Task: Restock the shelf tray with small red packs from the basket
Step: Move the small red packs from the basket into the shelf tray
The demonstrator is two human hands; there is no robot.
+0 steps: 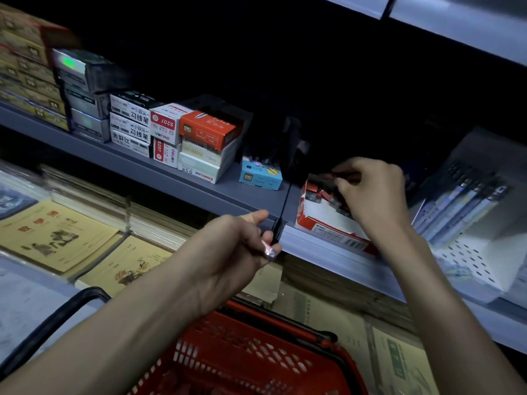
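A red and white cardboard shelf tray (322,220) sits on the grey shelf, with several small red packs (318,192) at its back. My right hand (370,192) hovers over the tray's far end, pinching a small red pack (343,175) between thumb and fingers. My left hand (236,243) is lower, in front of the shelf edge, fingers curled around a small pack (269,250) wrapped in shiny film. The red plastic basket (251,357) hangs below my arms; its contents are blurred.
Stacked pen boxes (199,138) and a blue box (261,173) stand left of the tray. A thin black divider (281,212) rises at the shelf edge. Packaged pens (462,206) lean in a white rack on the right. Notebooks (57,232) fill the lower shelf.
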